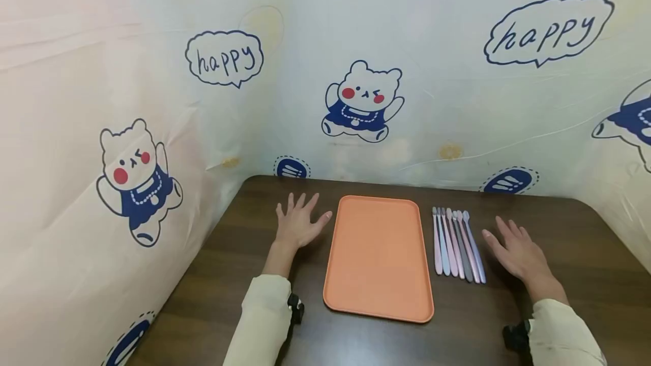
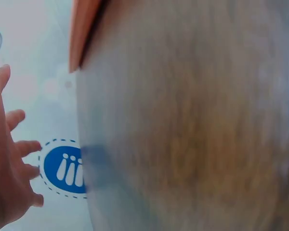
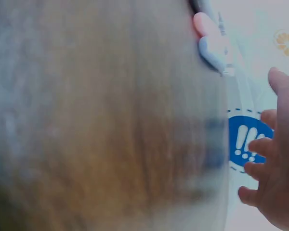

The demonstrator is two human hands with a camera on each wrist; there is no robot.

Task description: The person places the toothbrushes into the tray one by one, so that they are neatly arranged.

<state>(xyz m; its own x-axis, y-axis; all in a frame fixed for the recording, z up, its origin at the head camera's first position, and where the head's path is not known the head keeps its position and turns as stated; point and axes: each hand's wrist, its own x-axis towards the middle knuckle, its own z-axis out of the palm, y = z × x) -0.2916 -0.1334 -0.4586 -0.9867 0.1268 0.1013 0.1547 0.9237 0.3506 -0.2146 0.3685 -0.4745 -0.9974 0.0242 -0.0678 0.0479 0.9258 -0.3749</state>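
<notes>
An orange rectangular tray (image 1: 378,256) lies on the dark wooden table between the two hands. To its right, several slim toothbrushes (image 1: 459,247) in pink, blue, grey and purple lie side by side, heads toward the wall. My left hand (image 1: 297,227) is just left of the tray, fingers spread, holding nothing. On the far side, my right hand (image 1: 520,253) is to the right of the toothbrushes with its fingers extended, apart from them. The right wrist view catches only the rounded handle ends of a few toothbrushes (image 3: 211,52); the left wrist view catches one tray corner.
The dark brown table (image 1: 356,343) has a rounded far edge against a pale wall covering (image 1: 447,106) printed with bears and "happy" bubbles. The same covering rises along the left and right sides. Both wrists carry black camera mounts on light sleeves.
</notes>
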